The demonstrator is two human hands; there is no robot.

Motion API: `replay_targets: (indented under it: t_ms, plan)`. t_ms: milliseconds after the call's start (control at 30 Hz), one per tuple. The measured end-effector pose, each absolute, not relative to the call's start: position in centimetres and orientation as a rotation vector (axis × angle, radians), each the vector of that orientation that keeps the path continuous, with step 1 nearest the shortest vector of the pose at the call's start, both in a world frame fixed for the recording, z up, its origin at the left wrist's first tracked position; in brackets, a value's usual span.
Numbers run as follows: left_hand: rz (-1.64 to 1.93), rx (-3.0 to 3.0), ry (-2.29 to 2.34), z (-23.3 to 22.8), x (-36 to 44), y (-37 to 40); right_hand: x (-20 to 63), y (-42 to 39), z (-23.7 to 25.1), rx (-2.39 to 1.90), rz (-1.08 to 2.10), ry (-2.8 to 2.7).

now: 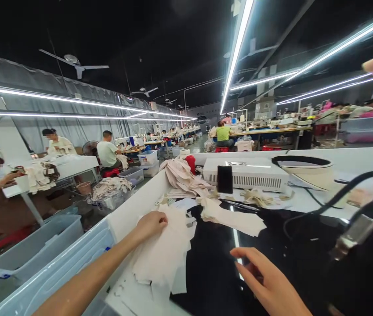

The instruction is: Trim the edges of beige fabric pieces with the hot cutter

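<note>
My left hand (150,224) rests on a stack of pale cut fabric pieces (163,254) at the left edge of the worktable, fingers curled onto the top piece. My right hand (265,281) hovers flat and open over the glossy black tabletop (219,272), holding nothing. A second pile of beige fabric pieces (230,217) lies just beyond, between the two hands.
A white machine box (245,173) with a black part in front, a round white bowl (305,169), black cables (338,197) and a metal tool (354,235) stand at the right. Crumpled cloth (181,177) lies behind. Clear plastic bins (38,250) sit left. Other people work at distant tables.
</note>
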State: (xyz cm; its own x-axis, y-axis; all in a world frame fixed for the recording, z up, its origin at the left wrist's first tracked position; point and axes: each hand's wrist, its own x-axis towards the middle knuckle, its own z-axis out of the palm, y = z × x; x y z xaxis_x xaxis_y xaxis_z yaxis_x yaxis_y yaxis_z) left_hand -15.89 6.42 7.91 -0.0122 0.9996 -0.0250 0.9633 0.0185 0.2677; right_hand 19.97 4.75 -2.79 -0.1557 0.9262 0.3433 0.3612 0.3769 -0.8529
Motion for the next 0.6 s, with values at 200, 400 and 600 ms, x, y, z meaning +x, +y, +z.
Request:
replay_targets:
  t_ms: [200,400,600]
  plan:
    - [0.355,2.010,2.084,6.8,-15.9,6.1,20.0,5.0,-3.3,-1.149,0.766,-1.827]
    - [0.307,1.924,2.114,5.5,-14.7,6.2,20.0,4.9,-4.7,-1.132,0.844,-1.893]
    - [0.314,1.839,2.105,4.7,-14.4,6.6,19.9,4.4,-5.0,-1.127,0.871,-1.901]
